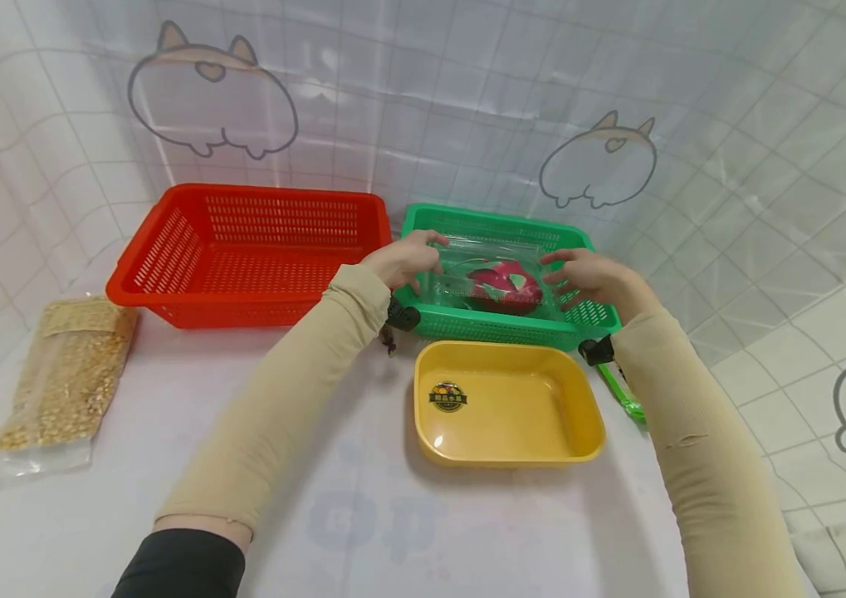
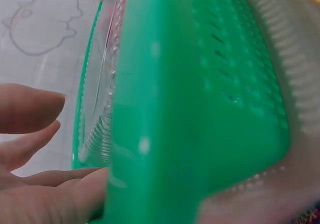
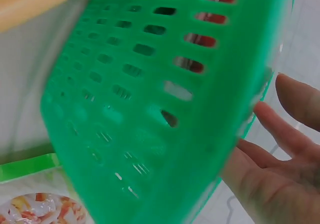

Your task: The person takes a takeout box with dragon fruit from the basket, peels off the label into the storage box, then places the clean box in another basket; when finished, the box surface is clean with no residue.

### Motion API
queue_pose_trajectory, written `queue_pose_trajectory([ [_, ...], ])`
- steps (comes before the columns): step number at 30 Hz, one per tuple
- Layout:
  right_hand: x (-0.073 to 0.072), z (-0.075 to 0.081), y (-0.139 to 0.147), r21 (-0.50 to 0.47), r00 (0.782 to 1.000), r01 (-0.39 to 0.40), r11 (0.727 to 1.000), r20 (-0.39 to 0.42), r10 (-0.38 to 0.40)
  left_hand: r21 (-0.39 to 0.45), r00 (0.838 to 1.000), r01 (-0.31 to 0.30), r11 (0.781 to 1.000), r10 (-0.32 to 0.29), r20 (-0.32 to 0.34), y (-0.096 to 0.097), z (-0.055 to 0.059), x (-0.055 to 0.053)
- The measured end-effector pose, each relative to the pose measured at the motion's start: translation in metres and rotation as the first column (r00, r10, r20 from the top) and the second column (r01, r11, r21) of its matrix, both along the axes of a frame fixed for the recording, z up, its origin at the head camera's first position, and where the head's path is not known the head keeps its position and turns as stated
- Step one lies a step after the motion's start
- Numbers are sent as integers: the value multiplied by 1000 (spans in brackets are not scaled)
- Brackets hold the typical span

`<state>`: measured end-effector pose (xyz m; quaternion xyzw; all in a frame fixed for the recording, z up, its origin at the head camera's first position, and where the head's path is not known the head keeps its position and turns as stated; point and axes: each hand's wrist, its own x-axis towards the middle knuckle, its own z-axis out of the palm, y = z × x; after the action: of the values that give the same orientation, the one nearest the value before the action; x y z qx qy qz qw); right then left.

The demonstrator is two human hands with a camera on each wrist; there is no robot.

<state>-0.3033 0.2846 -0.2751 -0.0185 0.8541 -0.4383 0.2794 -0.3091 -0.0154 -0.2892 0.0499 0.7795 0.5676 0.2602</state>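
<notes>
A green perforated basket (image 1: 493, 332) holds a clear plastic box (image 1: 454, 287), with a dark pink thing bearing pale patches (image 1: 506, 284) inside it. My left hand (image 1: 406, 259) is at the left end of the box, over the basket's rim, with its fingers spread and loosely bent. At the right end, my right hand (image 1: 593, 276) reaches over the rim with its fingers apart and nearly straight. In the left wrist view, the fingers (image 2: 32, 109) stand beside the rim; the basket wall hides part of the box. The right wrist view has the fingertips (image 3: 265, 111) right at the rim.
A red perforated basket (image 1: 266, 311) stands left of the green one. In front is a yellow basin (image 1: 512, 415) with a fruit label. A bag of grain (image 1: 67, 374) lies far left. A green-edged packet (image 1: 626, 394) lies partly under my right forearm. A patterned curtain hangs behind.
</notes>
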Motion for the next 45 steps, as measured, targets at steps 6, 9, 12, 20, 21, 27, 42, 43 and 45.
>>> queue_pose_trajectory([
  [6,6,-3,-1,41,1000,-3,999,-27,4,-16,998,51,999,-52,-30,-5,1,14],
  [9,9,-3,-3,66,999,-12,998,-37,15,-12,996,72,997,-73,-48,-8,1,21],
  [12,13,-2,-5,89,998,-24,996,-53,29,-15,992,91,996,-92,-90,-11,1,30],
  [20,32,-4,-9,177,984,-112,978,-120,134,-97,946,122,988,-145,-290,-27,-5,60],
  [21,35,-4,-9,188,981,-118,975,-128,143,-99,939,122,988,-147,-310,-30,-6,64],
  [27,54,-8,-10,303,963,-124,945,-191,188,-76,895,97,992,-121,-429,-48,-17,88],
  [42,97,-13,2,251,939,-124,960,-283,195,-234,808,6,972,-142,-572,-114,-35,148],
  [43,99,-14,3,257,937,-118,959,-290,193,-249,803,-4,969,-145,-578,-120,-36,152],
  [45,105,-16,5,273,934,-104,957,-304,188,-271,795,-34,962,-139,-591,-134,-38,163],
])
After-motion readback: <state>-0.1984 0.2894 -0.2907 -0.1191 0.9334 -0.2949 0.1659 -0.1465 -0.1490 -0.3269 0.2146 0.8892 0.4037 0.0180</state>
